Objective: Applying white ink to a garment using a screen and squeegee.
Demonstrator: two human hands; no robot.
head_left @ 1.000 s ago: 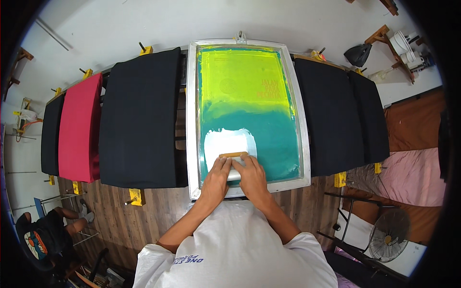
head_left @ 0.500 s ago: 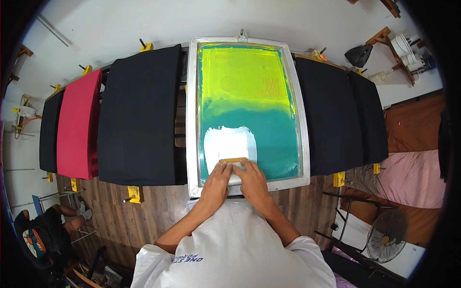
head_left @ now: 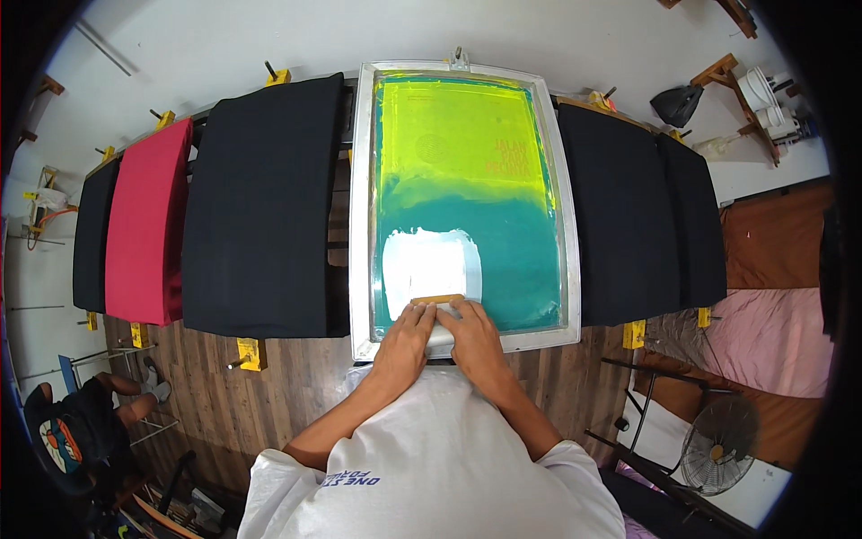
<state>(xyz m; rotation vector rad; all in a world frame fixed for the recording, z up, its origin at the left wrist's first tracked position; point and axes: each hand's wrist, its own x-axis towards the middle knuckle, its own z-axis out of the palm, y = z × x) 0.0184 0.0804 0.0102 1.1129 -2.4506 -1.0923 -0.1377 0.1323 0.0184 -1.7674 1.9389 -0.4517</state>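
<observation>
Silvery metal rims the screen frame [head_left: 363, 207], the largest thing here, which runs from the middle of the view toward twelve o'clock, its mesh [head_left: 512, 242] yellow-green at the far end and teal nearer the body. Between nine and ten stands a broad black board [head_left: 260, 216]; two more black boards [head_left: 620, 216] lie between two and three, and a pink-red board [head_left: 148, 225] just above nine. Held shallowly inside the frame, a patch of white ink [head_left: 426, 260] sits at the mesh's seven o'clock. Out at two hang a black bag [head_left: 675, 105] and, farther off, white tubs [head_left: 759, 88]; I cannot tell what either contains. Left hand [head_left: 406, 340] and right hand [head_left: 470, 337] both grasp the squeegee [head_left: 437, 299], fingers over its top, from its seven and five. Over the past second the squeegee has slid nearer the frame's six o'clock rail, lengthening the white behind it, so this pull looks nearly spent.
</observation>
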